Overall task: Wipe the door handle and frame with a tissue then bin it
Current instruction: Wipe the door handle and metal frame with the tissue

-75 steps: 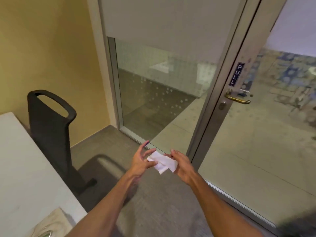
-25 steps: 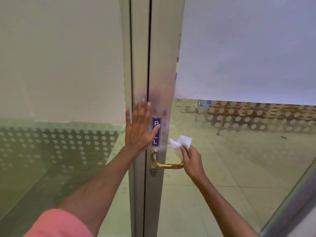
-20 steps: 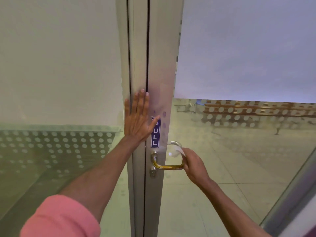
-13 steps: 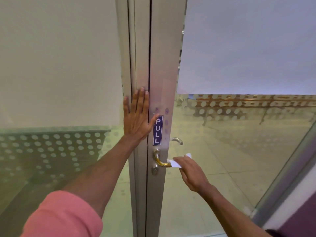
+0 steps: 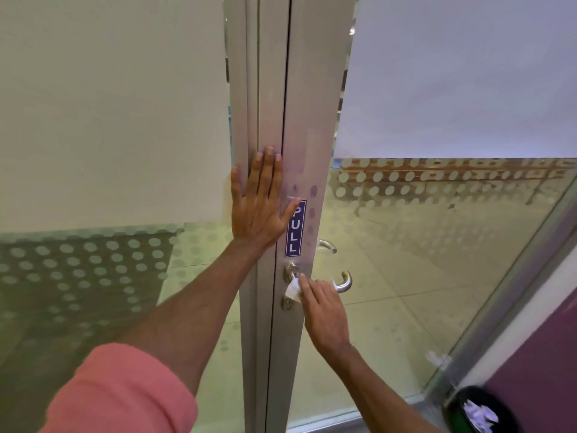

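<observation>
The metal door handle (image 5: 343, 284) sticks out from the aluminium door frame (image 5: 307, 120), just below a blue PULL sticker (image 5: 295, 228). My right hand (image 5: 321, 310) presses a white tissue (image 5: 293, 289) against the handle near its round base. The tissue is mostly hidden under my fingers. My left hand (image 5: 259, 203) lies flat against the frame above the handle, fingers spread and pointing up.
Glass panels with frosted film and dot patterns flank the frame on both sides. A black bin (image 5: 479, 412) with crumpled white paper inside stands at the bottom right, beside a purple wall (image 5: 543, 370). A keyhole (image 5: 287, 303) sits below the handle.
My right hand has slid the tissue left along the handle from its outer end toward its base. My left hand has stayed flat on the frame. The bin has come into view.
</observation>
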Demonstrator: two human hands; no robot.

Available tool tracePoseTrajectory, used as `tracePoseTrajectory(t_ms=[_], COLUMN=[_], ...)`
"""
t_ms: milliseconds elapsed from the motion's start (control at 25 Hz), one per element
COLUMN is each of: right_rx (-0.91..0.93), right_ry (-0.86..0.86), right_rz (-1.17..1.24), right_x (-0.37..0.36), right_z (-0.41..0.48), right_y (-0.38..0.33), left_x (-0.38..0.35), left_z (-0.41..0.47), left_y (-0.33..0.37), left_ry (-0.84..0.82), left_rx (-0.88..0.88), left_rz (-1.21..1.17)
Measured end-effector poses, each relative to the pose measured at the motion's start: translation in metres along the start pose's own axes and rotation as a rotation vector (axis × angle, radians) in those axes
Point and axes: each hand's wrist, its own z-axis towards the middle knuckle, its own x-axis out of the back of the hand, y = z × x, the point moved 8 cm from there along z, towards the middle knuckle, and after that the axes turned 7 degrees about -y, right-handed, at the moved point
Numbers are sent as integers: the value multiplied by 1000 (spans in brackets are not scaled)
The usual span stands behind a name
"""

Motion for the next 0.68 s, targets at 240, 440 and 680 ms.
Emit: tracePoseTrajectory(t_ms=[240, 440, 680], right_rx=[-178, 86, 73], right_ry=[-51, 69, 106], right_rz=[-16, -110, 19], right_x=[-12, 0, -12], right_z=[11, -3, 1], right_y=[-30, 2, 12], left_x=[1, 0, -1], left_z=[0, 1, -1], left_y=[5, 3, 4], left_ry=[63, 72, 77], left_rx=[-34, -33, -37], left_rz=[14, 7, 13])
